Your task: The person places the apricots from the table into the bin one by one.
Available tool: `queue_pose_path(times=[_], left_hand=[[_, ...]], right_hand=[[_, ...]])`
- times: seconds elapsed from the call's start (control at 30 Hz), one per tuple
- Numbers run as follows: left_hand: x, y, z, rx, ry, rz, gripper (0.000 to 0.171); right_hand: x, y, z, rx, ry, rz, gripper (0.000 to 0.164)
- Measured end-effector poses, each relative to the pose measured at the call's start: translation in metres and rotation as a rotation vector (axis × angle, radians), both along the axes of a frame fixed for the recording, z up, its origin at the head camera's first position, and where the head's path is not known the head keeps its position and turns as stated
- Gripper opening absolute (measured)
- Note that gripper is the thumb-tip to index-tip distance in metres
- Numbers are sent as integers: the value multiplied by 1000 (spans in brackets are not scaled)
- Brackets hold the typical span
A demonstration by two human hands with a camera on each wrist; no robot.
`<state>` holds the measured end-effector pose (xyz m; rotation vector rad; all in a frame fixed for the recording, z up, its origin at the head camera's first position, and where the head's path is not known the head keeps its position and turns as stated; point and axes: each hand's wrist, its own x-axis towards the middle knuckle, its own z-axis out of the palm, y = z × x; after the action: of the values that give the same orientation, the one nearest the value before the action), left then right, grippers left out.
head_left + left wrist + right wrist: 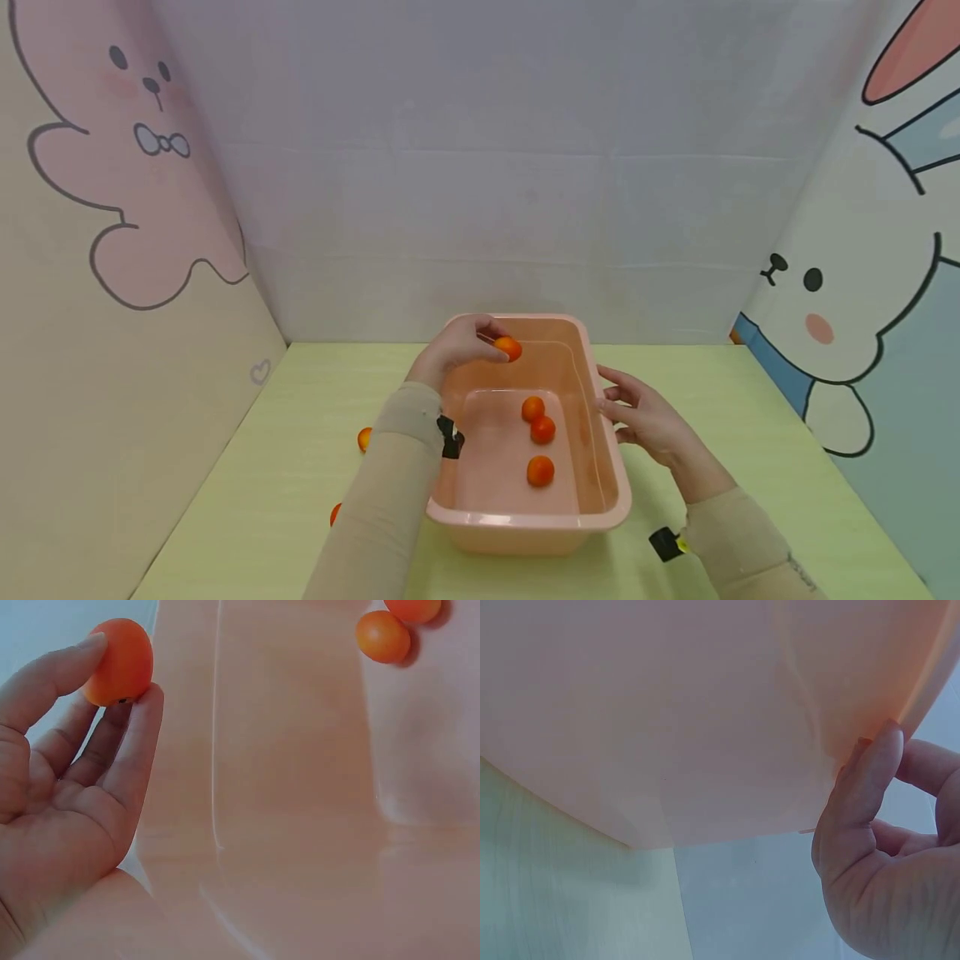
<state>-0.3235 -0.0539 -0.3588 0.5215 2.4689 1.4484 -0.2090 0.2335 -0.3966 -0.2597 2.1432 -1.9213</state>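
Note:
My left hand [459,343] pinches a small, smooth orange fruit [124,661] between thumb and fingertips, over the far left part of a pink plastic basin [528,522]. A small dark spot shows on the fruit's underside in the left wrist view. On the basin's floor lie three more orange fruits, a far one [533,408], a middle one [543,430] touching it, and a nearer one [540,471] apart. My right hand [647,414] holds the basin's right rim, its fingers curled against the outer wall [705,750] in the right wrist view.
Left of the basin, one orange fruit [364,439] and another [335,514] lie on the pale yellow-green table [300,400], partly hidden by my left sleeve [382,500]. A white back wall [510,208] and printed side walls enclose the table.

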Motion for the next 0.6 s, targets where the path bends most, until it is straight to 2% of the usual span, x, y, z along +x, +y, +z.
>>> queue_pose_path(times=[0.47, 0.6], left_hand=[[-3, 0, -3, -28, -19, -38, 28], [-3, 1, -2, -33, -30, -32, 33]], right_hand=[[-1, -1, 0, -5, 3, -5, 70], [-2, -1, 1, -6, 4, 0, 71]])
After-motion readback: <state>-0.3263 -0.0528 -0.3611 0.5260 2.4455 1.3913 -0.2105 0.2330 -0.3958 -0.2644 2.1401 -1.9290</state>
